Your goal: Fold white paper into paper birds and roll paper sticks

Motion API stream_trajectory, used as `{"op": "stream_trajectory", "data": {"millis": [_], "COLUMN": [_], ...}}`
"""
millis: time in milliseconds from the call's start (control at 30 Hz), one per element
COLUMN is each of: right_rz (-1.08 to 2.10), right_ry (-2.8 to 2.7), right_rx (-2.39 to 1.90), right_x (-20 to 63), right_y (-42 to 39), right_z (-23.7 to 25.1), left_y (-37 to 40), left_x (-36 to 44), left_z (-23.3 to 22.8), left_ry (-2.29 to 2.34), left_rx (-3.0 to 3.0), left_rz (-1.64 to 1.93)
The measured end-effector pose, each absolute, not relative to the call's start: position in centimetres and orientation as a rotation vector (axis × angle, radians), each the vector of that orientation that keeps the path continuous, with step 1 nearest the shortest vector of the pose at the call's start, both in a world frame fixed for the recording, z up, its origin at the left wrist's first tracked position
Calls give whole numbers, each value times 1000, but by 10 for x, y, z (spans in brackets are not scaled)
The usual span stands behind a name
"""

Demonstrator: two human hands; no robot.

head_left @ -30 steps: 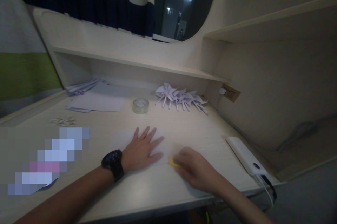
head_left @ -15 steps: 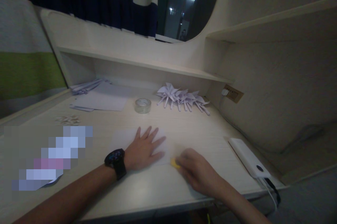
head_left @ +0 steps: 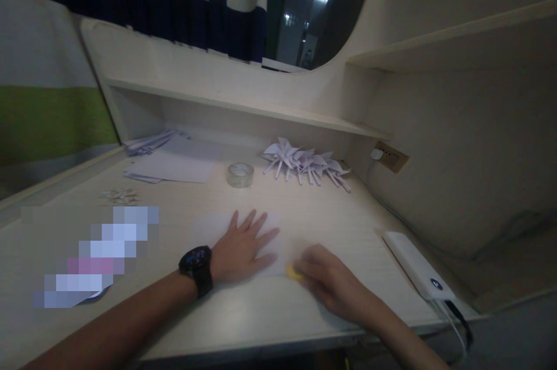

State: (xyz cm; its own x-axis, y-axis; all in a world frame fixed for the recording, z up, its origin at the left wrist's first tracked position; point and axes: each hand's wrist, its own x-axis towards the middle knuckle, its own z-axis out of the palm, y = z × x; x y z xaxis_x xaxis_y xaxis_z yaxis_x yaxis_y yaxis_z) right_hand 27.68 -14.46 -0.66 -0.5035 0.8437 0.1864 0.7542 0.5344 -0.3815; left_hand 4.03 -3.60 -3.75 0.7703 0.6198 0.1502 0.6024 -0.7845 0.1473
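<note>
My left hand (head_left: 243, 251), with a black watch on the wrist, lies flat with fingers spread on a white sheet of paper (head_left: 211, 228). The sheet barely stands out from the pale desk. Beside the sheet's right end, my right hand (head_left: 328, 283) is closed around a small yellow object (head_left: 293, 271). Only its yellow end shows; the rest is inside the fingers, so its kind is unclear. Beyond my hands stand a roll of clear tape (head_left: 239, 175) and a row of white paper pinwheels (head_left: 304, 161).
A paper stack (head_left: 183, 161) lies at the back left, with a pile of small pale pieces (head_left: 119, 196) before it. A blurred-out phone-like item (head_left: 98, 260) is at left. A white power bank (head_left: 418, 265) with cables lies right, near a wall socket (head_left: 391, 156).
The whole view has shifted slightly, with things appearing a little further right. My left hand stays spread on the paper, and my right hand keeps hold of the yellow object.
</note>
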Motion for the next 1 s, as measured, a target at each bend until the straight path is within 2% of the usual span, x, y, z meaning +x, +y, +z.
{"op": "stream_trajectory", "data": {"millis": [333,1000], "right_rz": [301,290], "right_ry": [-2400,-2439], "right_rx": [-1358,-1405], "right_x": [274,271], "right_y": [-147,-158], "right_z": [-9,-7], "left_y": [-34,-39], "left_x": [9,5], "left_z": [-26,-39], "left_ry": [828,892], "left_rx": [2869,2856], "left_rz": [256,327]}}
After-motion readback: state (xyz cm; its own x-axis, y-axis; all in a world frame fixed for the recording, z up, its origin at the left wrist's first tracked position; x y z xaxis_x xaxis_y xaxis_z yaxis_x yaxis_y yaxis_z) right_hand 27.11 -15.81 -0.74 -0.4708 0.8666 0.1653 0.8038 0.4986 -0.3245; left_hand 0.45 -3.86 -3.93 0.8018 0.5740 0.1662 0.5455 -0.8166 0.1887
